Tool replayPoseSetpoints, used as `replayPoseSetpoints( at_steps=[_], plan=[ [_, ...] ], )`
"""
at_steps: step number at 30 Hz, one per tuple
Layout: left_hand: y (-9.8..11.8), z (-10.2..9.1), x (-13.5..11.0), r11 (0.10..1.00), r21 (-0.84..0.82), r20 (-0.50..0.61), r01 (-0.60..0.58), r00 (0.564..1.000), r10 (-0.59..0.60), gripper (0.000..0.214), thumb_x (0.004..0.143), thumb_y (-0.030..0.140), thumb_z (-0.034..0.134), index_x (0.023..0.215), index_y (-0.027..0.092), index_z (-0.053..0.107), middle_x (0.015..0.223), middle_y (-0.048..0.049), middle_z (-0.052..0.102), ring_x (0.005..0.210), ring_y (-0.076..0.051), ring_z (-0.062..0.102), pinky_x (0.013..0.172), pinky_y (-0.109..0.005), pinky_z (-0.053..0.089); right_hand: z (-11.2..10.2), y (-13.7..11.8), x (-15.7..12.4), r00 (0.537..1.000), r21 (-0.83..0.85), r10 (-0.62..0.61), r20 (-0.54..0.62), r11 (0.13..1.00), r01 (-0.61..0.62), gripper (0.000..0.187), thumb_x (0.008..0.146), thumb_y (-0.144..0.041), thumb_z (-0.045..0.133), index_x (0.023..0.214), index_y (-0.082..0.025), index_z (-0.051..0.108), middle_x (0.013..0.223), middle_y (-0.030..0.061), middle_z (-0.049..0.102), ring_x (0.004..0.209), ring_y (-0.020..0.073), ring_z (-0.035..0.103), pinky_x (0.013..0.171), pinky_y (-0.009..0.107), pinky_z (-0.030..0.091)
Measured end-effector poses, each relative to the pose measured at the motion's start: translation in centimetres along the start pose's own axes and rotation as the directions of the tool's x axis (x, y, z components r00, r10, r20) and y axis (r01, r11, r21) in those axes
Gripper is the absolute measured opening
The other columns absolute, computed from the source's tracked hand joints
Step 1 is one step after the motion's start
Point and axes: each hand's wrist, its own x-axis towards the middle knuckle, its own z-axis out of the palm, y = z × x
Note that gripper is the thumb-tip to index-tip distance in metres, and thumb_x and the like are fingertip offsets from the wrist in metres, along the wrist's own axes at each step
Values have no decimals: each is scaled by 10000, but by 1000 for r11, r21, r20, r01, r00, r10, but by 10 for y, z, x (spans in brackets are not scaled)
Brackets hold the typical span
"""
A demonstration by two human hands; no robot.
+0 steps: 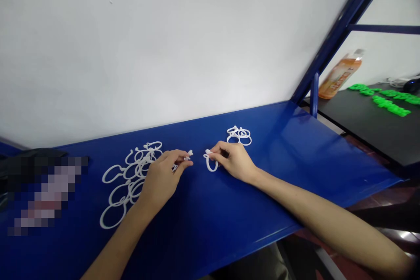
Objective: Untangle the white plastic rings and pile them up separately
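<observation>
Glossy blue flat bench (210, 214), plain white wall (197, 43) behind. My left grip (163, 178): pinched on small white piece (190, 152). My right grip (236, 159): pinched on slim white ring (208, 166).

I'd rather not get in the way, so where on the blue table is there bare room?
The blue table has one bare patch between the small ring cluster and the blue post at right, another between the forearms, toward the front. It's crowded at left, where the larger ring heap lies beside the left hand.
</observation>
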Motion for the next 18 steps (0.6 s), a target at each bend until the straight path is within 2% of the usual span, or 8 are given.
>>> replayPoseSetpoints(
  at_steps=[3, 5, 8, 10, 12, 14, 16, 18],
  plan=[
    [-4, 3, -2, 968, 197, -4, -154, 987, 158, 262, 913, 466, 632, 952, 224, 726, 922, -55, 758, 930, -271, 654, 898, -468, 497, 0, -1, -1, 999, -54, -43, 27, 998, 45, 128, 921, -286, 681, 882, -170, 718, 729, 2, 703, 606, 103, 593, 590, 214, 432],
    [0, 5, -4, 953, 225, 18, -201, 979, 202, 320, 914, 472, 632, 1083, 213, 714, 1009, -68, 753, 990, -284, 635, 926, -488, 484, 0, -2, -2, 997, -48, -47, 66, 998, 50, 127, 917, -285, 686, 883, -168, 722, 710, -3, 692, 614, 103, 597, 603, 213, 437],
    [10, 5, -5, 951, 101, 53, -292, 956, 288, 337, 962, 400, 583, 1252, 241, 649, 1106, -55, 728, 1011, -234, 635, 911, -423, 508, 1, -5, -4, 983, 43, -15, 184, 999, 7, 125, 922, -260, 670, 875, -163, 732, 674, -18, 676, 585, 95, 588, 589, 205, 437],
    [16, 5, -6, 934, -19, 63, -356, 932, 357, 233, 989, 323, 546, 1167, 257, 679, 1043, -30, 727, 968, -188, 641, 871, -354, 523, 2, -6, -6, 953, 119, 14, 304, 992, -53, 185, 948, -270, 626, 848, -159, 735, 671, -15, 681, 569, 96, 599, 568, 203, 446],
    [21, 5, -6, 928, -91, 56, -361, 928, 367, 167, 993, 287, 538, 1010, 240, 697, 941, -14, 722, 918, -165, 643, 832, -312, 524, 3, -7, -6, 931, 147, 21, 364, 986, -79, 236, 968, -301, 591, 848, -164, 741, 730, 2, 717, 615, 112, 644, 587, 209, 480],
    [22, 5, -6, 947, -105, 43, -302, 950, 308, 162, 985, 297, 550, 921, 220, 677, 882, -8, 715, 876, -161, 648, 817, -302, 522, 2, -8, -5, 956, 139, 29, 294, 988, -72, 265, 996, -326, 538, 926, -175, 745, 851, 24, 753, 681, 124, 678, 632, 223, 518],
    [22, 4, -5, 970, -108, 36, -216, 975, 220, 177, 978, 326, 557, 900, 213, 670, 869, -9, 717, 834, -160, 658, 801, -299, 526, 0, -9, -4, 987, 128, 24, 156, 991, -44, 287, 1020, -338, 482, 1067, -181, 718, 939, 39, 755, 696, 122, 682, 649, 236, 536],
    [23, 3, -4, 983, -128, 31, -129, 991, 134, 204, 968, 364, 560, 901, 215, 681, 860, -12, 724, 795, -162, 670, 764, -292, 533, -2, -11, -4, 995, 107, -29, 91, 994, 20, 291, 1005, -361, 523, 1173, -176, 673, 933, 43, 747, 681, 124, 677, 638, 242, 542]
  ],
)
